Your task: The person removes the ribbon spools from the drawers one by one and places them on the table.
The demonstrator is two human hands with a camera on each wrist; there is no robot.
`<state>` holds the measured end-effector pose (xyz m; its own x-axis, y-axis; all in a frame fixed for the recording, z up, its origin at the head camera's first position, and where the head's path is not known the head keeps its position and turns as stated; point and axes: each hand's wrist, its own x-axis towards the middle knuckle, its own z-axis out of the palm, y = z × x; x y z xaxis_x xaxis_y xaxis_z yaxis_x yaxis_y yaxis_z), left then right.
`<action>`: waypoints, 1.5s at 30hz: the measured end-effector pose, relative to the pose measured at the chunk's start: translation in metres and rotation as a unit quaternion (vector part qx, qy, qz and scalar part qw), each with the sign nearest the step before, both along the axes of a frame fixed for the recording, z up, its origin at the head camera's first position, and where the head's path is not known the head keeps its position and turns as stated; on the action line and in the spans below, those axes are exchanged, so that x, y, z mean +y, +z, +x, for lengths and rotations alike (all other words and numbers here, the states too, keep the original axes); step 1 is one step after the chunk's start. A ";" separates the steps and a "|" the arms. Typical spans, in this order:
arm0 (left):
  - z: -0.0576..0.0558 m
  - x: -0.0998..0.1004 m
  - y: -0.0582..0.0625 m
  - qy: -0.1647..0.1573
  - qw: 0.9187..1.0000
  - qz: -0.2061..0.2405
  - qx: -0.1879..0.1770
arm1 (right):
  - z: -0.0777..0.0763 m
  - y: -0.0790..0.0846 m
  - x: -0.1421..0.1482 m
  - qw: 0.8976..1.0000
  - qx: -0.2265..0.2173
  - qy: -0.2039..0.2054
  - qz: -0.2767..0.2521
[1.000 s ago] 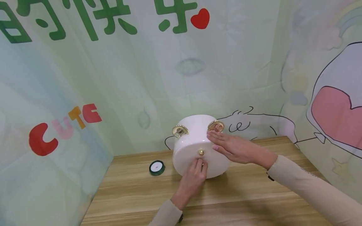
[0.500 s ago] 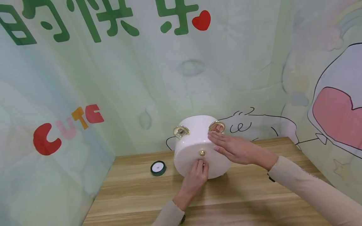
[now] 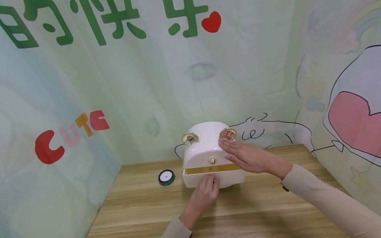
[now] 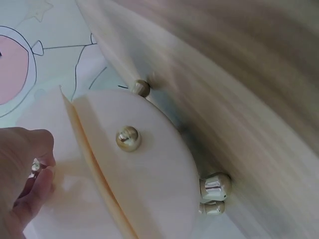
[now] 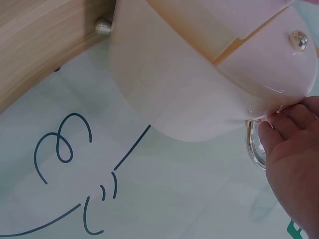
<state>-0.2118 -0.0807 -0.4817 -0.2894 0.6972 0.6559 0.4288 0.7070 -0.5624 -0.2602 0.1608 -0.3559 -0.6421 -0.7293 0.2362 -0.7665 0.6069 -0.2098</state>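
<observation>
A glossy white round drawer box (image 3: 205,134) with gold ear-like ornaments stands on the table. Its middle drawer (image 3: 229,177) is partly pulled out, showing a gold-brown strip inside. My left hand (image 3: 203,193) pinches that drawer's small gold knob (image 4: 35,167) between thumb and fingers. Above it, the upper drawer's gold knob (image 3: 212,161) is free. The lower gold knob (image 4: 128,138) appears in the left wrist view. My right hand (image 3: 245,157) rests with straight fingers on the box's upper right side, beside the right gold ear (image 3: 227,133).
Left of the box lies a dark green ribbon spool (image 3: 166,177) with a white centre. The wooden table (image 3: 134,201) meets printed cloth walls at its back and sides. Gold ball feet (image 4: 215,187) hold the box off the table.
The middle drawer has come out toward me, with my left hand on its knob; a gap now shows above its front. My right hand stays in place on the box.
</observation>
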 end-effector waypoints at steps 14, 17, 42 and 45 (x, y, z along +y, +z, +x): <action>0.036 -0.004 0.003 -0.072 0.997 -0.013 0.039 | 0.000 0.002 0.001 1.000 0.011 0.000 -0.002; 0.040 -0.003 0.002 -0.103 0.993 -0.008 0.058 | 0.001 0.002 0.002 1.000 0.011 0.000 -0.003; 0.078 -0.005 0.004 -0.115 0.992 -0.038 -0.031 | 0.001 0.002 0.000 1.000 -0.005 -0.002 -0.006; 0.079 -0.006 0.006 -0.110 0.992 -0.040 -0.037 | 0.001 0.001 0.000 1.000 -0.006 -0.003 -0.006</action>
<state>-0.1327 -0.0862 -0.4761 -0.1695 0.7973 0.5793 0.6095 0.5468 -0.5741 -0.2593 0.1607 -0.3546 -0.6488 -0.7231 0.2372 -0.7607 0.6083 -0.2265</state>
